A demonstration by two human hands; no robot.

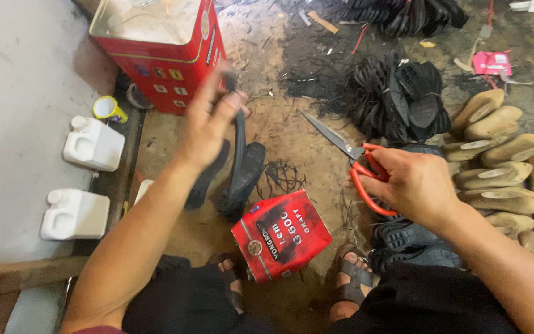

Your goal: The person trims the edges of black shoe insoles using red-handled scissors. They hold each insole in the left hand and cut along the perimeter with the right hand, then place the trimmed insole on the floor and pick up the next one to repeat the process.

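Large red tin box (162,52) stands at top left on the dirt floor (279,133). Pile of black rubber soles (403,99) lies upper right, tan shoe lasts (502,161) beside it. Left hand (208,127) is raised, fingers closed around the top of a black sole (242,167) hanging below it. Right hand (412,182) grips red-handled scissors (353,158), blades parted, well apart from the sole.

Count: white plastic jugs (93,143), 2. Red tins, 2 (one large square tin (159,49), one small tin (280,235) lying flat). Scissors (356,162), 1 pair. Small yellow can (109,109), 1. Wooden shoe lasts (502,179), roughly a dozen. Black soles (403,99): piled, uncountable.
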